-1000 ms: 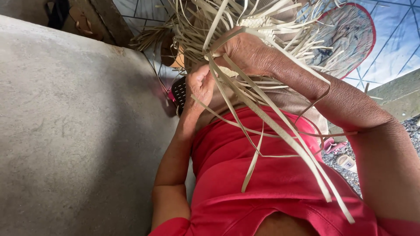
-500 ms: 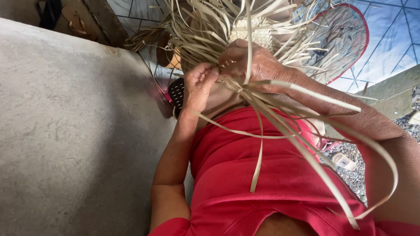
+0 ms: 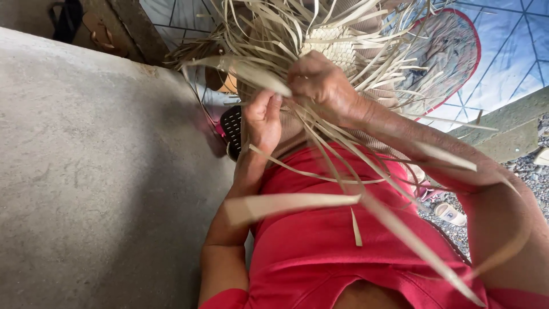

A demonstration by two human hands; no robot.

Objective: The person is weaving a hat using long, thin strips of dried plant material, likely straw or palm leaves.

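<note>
Sitting with a half-woven piece of pale straw (image 3: 337, 51) held up over the lap, the person works both hands into the tangle of loose strips. The left hand (image 3: 264, 120) is raised with its fingers curled, the thumb and forefinger pinching one flat strip (image 3: 251, 71) that bends away up and to the left. The right hand (image 3: 321, 86) sits just beside it, a little higher, its fingers closed down over a bundle of strands right under the woven patch; the fingertips are buried in the straw, so I cannot tell exactly which strands they grip. The two hands are nearly touching.

From that knot of fingers long loose strips (image 3: 400, 229) fan out in all directions. Several trail down across the red garment (image 3: 320, 246) and over the right forearm, and one wide strip lies blurred across the lap. Shorter ends bristle upward around the woven centre.

To the left runs a grey concrete surface (image 3: 97, 171), close against the person's left arm. A dark perforated thing (image 3: 230, 129) peeks out behind the left wrist, too hidden to tell what it is. Beyond the straw lies a blue sheet with a criss-cross pattern (image 3: 503, 51), and gravel (image 3: 457, 220) shows at the right, low down.
</note>
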